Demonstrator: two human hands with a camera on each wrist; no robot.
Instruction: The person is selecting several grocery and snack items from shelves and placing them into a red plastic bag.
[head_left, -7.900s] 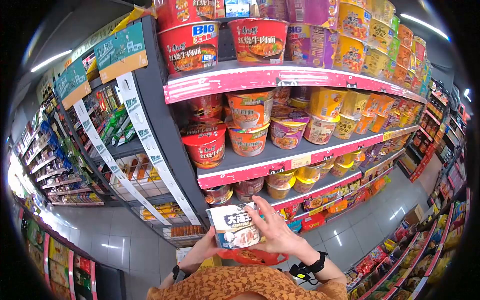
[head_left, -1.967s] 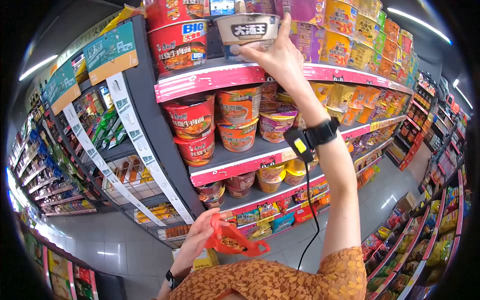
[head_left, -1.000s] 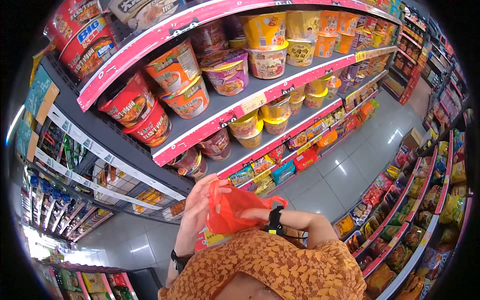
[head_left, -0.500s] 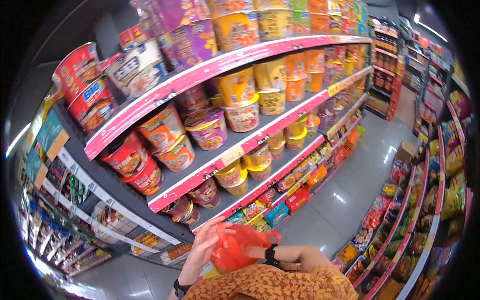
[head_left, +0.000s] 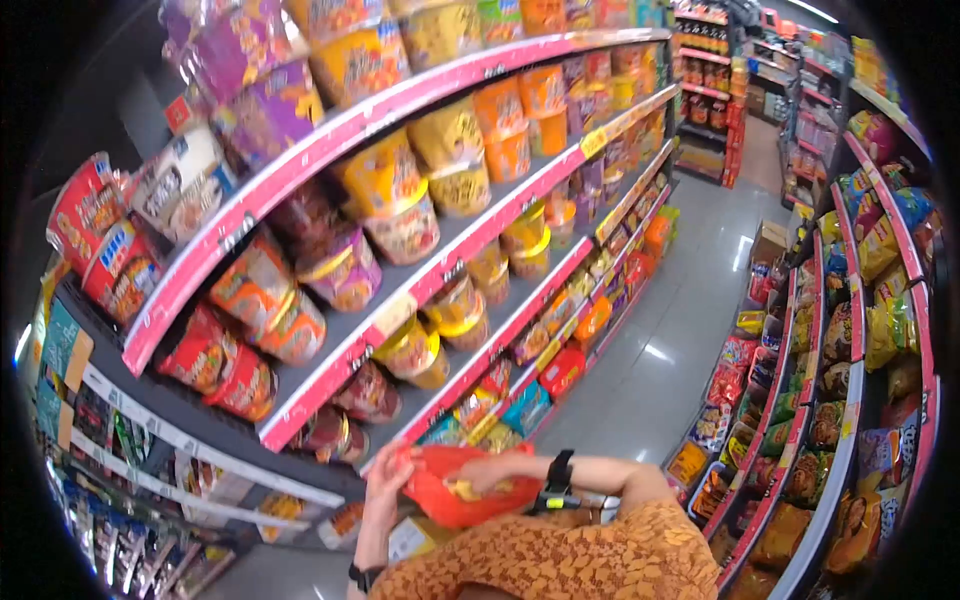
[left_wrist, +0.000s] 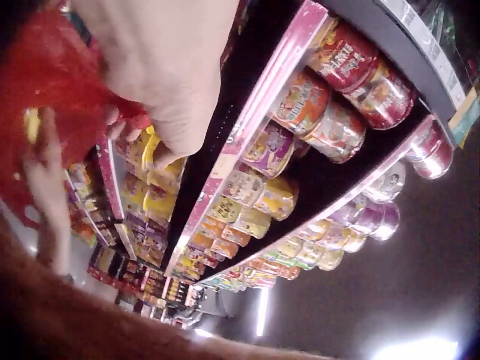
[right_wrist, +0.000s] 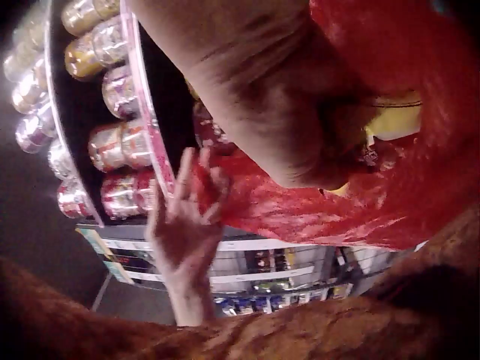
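In the head view, the red plastic bag (head_left: 430,504) is seen at six o'clock, by the orange garment (head_left: 560,550). The right hand (head_left: 485,474), raised two seconds ago to the white tub (head_left: 182,178) now at ten o'clock, is sunk in the bag's mouth; attention is judged turned from shelf to bag, while the tub is left shelved. By the left hand (head_left: 385,484), at seven o'clock, the bag's edge is held. The garment is leaf-patterned; the shelved tubs are tapered and glossy.

In the left wrist view, thin, translucent red film is shown at ten o'clock, gripped by the left hand's fingers at eleven.

In the right wrist view, the film is crinkled and shiny. A smooth yellow packet (right_wrist: 399,120) is exposed at two o'clock, beside the right hand. Its fingertips are hidden; whether anything is gripped cannot be told.
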